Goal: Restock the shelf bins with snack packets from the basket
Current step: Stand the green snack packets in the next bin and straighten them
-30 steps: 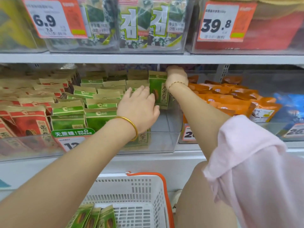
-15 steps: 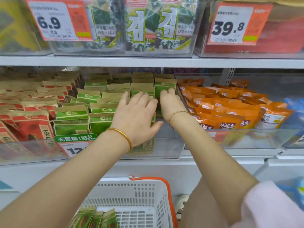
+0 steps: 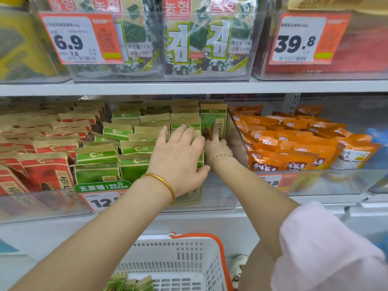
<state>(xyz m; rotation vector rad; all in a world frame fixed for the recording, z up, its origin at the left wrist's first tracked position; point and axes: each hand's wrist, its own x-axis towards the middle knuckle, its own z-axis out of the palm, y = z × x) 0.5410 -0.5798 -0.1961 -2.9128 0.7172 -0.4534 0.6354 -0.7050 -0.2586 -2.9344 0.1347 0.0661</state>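
Note:
Green snack packets (image 3: 136,148) stand in rows in a clear shelf bin (image 3: 210,202). My left hand (image 3: 178,158) lies flat on the front rows, fingers spread and straight. Beside it, my right hand (image 3: 217,147) is at the bin's right wall, with a straight finger pressing the face of an upright green packet (image 3: 213,118). Neither hand grips anything. Below the shelf is the white basket (image 3: 189,244) with an orange handle. Several green packets (image 3: 130,283) lie in its left corner.
Red packets (image 3: 42,164) fill the bin to the left and orange packets (image 3: 294,148) the bin to the right. The upper shelf (image 3: 189,88) carries seaweed packs and price tags close above the bin's opening. A pink sleeve (image 3: 327,248) is at the lower right.
My right hand came forward from the back of the bin and now presses the upright green packet beside my left hand. My left hand stayed on the front rows.

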